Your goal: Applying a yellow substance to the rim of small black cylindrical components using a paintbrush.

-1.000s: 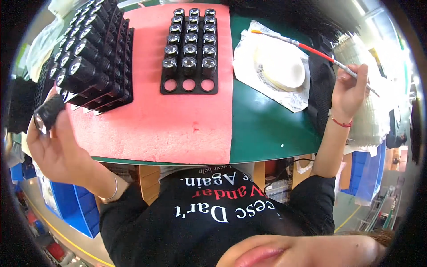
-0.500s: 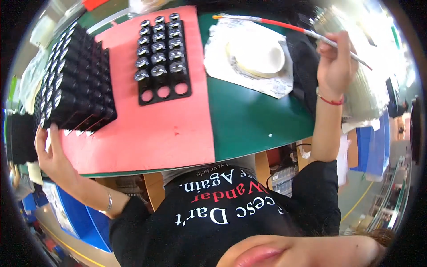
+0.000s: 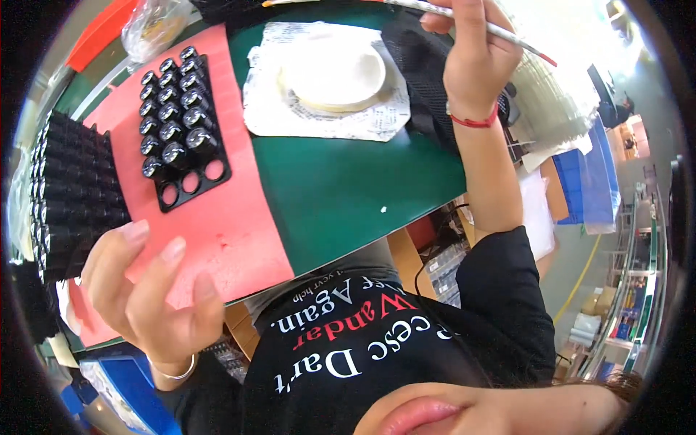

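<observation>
My right hand (image 3: 475, 61) is closed around a thin paintbrush (image 3: 520, 44), whose tip points left above the far side of the table. My left hand (image 3: 156, 293) holds nothing, its fingers apart and curved over the near part of the pink mat (image 3: 232, 254). Beyond that hand, a black tray (image 3: 161, 197) carries rows of black round pieces (image 3: 174, 154) with shiny tops; its three nearest holes show the pink mat through them. A tall stack of similar black trays (image 3: 76, 196) stands left of it. To the right, a white round dish (image 3: 337, 76) rests on printed paper (image 3: 264, 116).
The green tabletop (image 3: 341, 188) carries a small white scrap (image 3: 383, 209). Dark mesh cloth (image 3: 428, 87) lies right of the dish. At the far left are a clear plastic bag (image 3: 154, 32) and a red bin (image 3: 101, 32). Blue crates (image 3: 134, 395) stand below table level.
My left hand has come away from the stack of trays and moved right over the mat. The view has shifted, so the table items appear farther left. The paintbrush stays in my right hand.
</observation>
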`<act>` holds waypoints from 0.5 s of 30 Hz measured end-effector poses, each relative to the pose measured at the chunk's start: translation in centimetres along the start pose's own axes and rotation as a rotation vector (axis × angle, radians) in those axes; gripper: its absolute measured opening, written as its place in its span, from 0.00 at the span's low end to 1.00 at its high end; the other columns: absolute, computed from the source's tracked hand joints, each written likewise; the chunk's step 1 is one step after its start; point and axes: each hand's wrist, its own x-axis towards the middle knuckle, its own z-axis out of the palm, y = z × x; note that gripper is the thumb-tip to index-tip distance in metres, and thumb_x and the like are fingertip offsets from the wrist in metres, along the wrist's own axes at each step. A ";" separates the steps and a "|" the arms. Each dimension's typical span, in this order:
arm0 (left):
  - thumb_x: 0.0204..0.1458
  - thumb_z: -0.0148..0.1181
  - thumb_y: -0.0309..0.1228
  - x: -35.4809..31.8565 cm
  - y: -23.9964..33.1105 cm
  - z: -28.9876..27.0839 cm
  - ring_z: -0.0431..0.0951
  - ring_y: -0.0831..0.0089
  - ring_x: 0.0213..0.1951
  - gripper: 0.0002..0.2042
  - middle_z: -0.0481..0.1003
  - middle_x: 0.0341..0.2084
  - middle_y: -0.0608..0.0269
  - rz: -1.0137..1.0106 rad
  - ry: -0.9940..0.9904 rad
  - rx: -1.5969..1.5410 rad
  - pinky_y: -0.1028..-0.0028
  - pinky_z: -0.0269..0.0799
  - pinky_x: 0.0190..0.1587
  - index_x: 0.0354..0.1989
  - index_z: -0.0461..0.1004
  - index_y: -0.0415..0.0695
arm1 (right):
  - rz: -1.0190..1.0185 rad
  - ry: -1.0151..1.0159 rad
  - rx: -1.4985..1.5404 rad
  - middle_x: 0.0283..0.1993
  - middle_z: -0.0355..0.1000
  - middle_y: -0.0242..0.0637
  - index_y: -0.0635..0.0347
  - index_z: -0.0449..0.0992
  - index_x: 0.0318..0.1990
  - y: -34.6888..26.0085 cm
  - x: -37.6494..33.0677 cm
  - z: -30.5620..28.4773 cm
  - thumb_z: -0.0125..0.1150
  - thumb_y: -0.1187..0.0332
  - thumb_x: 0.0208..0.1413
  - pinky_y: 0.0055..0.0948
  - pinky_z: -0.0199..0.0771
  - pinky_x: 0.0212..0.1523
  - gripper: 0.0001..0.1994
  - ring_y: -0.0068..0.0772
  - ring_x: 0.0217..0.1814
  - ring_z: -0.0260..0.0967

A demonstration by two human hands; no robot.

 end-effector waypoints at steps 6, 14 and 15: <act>0.35 0.55 0.26 3.7 1.7 0.7 0.67 0.64 0.26 0.07 0.69 0.26 0.58 0.038 -0.145 -0.393 0.71 0.65 0.30 0.27 0.69 0.42 | 0.016 -0.004 0.121 0.18 0.67 0.28 0.64 0.73 0.27 -0.3 0.1 0.1 0.47 0.61 0.54 0.10 0.57 0.21 0.15 0.13 0.19 0.60; 0.28 0.58 0.22 1.6 4.3 7.6 0.69 0.65 0.30 0.15 0.70 0.28 0.61 0.187 -0.340 -0.764 0.71 0.66 0.33 0.30 0.71 0.43 | 0.007 -0.041 0.196 0.20 0.65 0.26 0.62 0.73 0.31 0.0 0.1 0.6 0.45 0.58 0.54 0.09 0.57 0.22 0.16 0.12 0.20 0.59; 0.28 0.57 0.22 1.3 4.5 8.0 0.69 0.64 0.30 0.14 0.70 0.28 0.61 0.155 -0.377 -0.814 0.70 0.66 0.33 0.30 0.71 0.42 | 0.016 -0.042 0.192 0.20 0.65 0.26 0.62 0.73 0.31 0.0 0.0 0.3 0.45 0.58 0.54 0.09 0.57 0.22 0.16 0.12 0.20 0.59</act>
